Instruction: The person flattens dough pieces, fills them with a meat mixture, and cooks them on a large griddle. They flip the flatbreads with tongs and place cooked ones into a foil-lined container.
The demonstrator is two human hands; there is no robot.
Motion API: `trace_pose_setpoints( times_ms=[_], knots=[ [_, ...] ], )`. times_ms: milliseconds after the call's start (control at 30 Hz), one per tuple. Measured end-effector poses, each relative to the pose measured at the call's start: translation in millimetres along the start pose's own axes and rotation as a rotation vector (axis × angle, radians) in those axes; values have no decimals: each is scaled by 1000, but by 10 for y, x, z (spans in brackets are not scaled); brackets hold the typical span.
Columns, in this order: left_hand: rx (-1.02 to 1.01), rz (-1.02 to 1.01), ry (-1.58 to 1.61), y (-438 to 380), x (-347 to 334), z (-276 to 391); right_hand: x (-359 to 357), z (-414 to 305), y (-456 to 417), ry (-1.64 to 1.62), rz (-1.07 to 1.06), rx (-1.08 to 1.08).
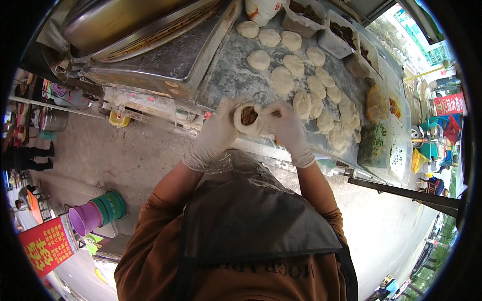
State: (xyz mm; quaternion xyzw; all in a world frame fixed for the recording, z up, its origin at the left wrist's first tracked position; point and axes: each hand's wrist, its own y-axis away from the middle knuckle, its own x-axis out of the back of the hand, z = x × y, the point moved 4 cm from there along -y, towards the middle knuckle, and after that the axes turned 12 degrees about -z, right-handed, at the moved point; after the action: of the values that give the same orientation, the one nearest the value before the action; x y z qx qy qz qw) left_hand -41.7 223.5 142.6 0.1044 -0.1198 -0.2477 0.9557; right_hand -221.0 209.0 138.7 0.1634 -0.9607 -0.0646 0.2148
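Note:
My left hand, in a thin whitish glove, cups a piece of dough in front of my apron. Brown filling shows in the open middle of that dough. With its fingertips, my right hand, gloved the same way, grips the dough's right edge; the fingers are slightly blurred. A small dark bit of what looks like filling sits at the right fingers. Beyond both hands, several round dough pieces rest on a floured metal worktop, some of them touching or overlapping.
Plastic tubs with dark filling line the worktop's far right side. Nearer stand a tub of orange food and one with green bits. A large metal cooker occupies the upper left. Purple and green buckets stand on the floor.

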Motion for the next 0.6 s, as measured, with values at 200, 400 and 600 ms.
trace_pose_setpoints(
  times_ms=[200, 400, 600],
  knots=[
    [-185, -22, 847, -174, -279, -447, -148, -76, 14, 150, -126, 215],
    [-232, 0, 229, -111, -57, -47, -34, -65, 26, 50, 75, 131],
    [-252, -48, 1032, -206, -225, -341, -128, -114, -51, -242, -63, 62]
  ],
)
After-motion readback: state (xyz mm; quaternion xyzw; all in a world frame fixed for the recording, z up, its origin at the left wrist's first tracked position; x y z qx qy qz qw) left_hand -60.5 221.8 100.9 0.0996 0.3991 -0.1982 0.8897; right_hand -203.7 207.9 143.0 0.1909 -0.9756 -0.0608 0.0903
